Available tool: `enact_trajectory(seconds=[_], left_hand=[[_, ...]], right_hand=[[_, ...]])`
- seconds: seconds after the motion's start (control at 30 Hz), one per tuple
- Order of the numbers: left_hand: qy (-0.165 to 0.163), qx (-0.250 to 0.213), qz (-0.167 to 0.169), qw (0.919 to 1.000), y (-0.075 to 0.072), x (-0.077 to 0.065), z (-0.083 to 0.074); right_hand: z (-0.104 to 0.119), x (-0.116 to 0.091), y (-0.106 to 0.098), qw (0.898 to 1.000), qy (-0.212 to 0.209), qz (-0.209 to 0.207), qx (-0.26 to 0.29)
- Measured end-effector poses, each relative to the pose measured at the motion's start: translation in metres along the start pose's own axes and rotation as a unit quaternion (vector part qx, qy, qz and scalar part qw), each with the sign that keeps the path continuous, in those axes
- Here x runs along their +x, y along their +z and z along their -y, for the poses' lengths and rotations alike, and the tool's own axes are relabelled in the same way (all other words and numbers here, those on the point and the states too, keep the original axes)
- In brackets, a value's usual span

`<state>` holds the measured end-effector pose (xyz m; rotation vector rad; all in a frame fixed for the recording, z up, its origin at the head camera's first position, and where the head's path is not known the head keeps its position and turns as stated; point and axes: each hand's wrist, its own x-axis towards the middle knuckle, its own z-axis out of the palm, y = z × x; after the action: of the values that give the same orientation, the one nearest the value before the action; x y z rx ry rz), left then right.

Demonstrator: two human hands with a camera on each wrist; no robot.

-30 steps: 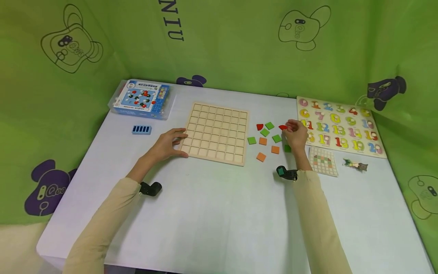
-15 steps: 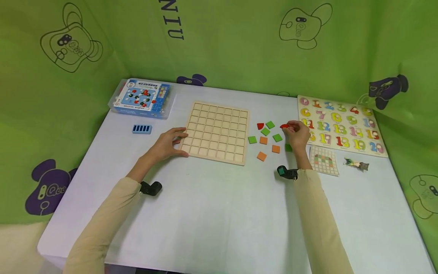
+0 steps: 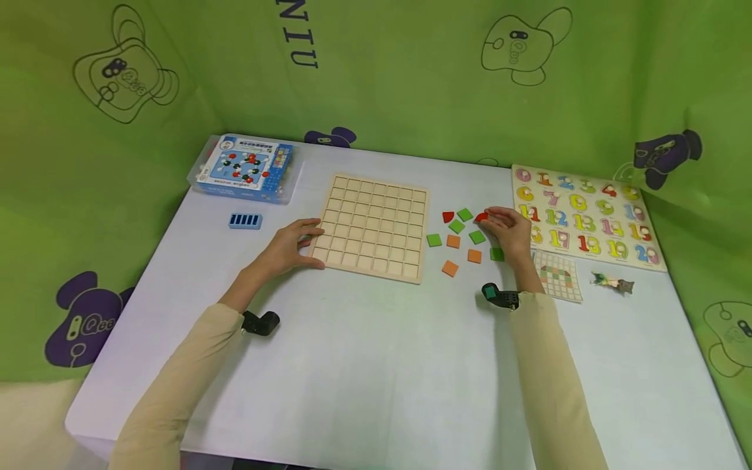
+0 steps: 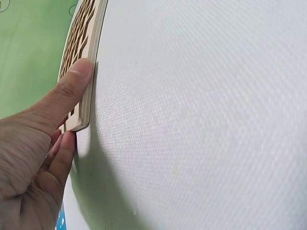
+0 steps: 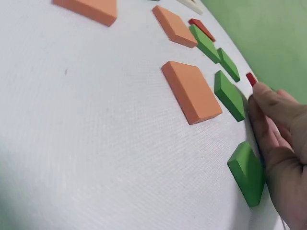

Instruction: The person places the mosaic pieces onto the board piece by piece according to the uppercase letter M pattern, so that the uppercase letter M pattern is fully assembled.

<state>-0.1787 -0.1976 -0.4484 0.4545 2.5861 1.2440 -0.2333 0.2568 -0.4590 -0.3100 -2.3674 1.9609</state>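
Head view: a white table (image 3: 370, 365) carries, at far right, a pale rectangular board of coloured numerals (image 3: 593, 215). A square wooden grid board (image 3: 369, 227) lies flat left of centre. The left hand (image 3: 286, 248) is spread at its near-left corner, thumb on the near edge, fingers touching the left side. The right hand (image 3: 511, 234) pinches a red rounded piece (image 3: 482, 217) between thumb and fingertips, to the right of the grid board; whether the piece touches the table cannot be told. Five green square tiles (image 3: 456, 226) and three orange square tiles (image 3: 474, 256) lie between grid board and right hand, beside a red quarter-round piece (image 3: 448, 216).
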Motion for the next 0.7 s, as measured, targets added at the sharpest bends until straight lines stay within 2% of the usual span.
enact_trajectory(seconds=[0.17, 0.4, 0.7], left_hand=[[0.009, -0.001, 0.0, 1.0, 0.001, 0.0, -0.001], [-0.01, 0.014, -0.004, 0.9998, 0.001, -0.001, -0.004], [-0.02, 0.029, -0.006, 0.9994, 0.001, 0.001, -0.008]], right_hand=[[0.0, -0.002, -0.002, 0.999, 0.014, 0.009, 0.046], [0.008, -0.003, 0.009, 0.99, -0.016, 0.037, 0.133], [0.02, -0.008, 0.034, 0.991, -0.025, 0.054, 0.12]])
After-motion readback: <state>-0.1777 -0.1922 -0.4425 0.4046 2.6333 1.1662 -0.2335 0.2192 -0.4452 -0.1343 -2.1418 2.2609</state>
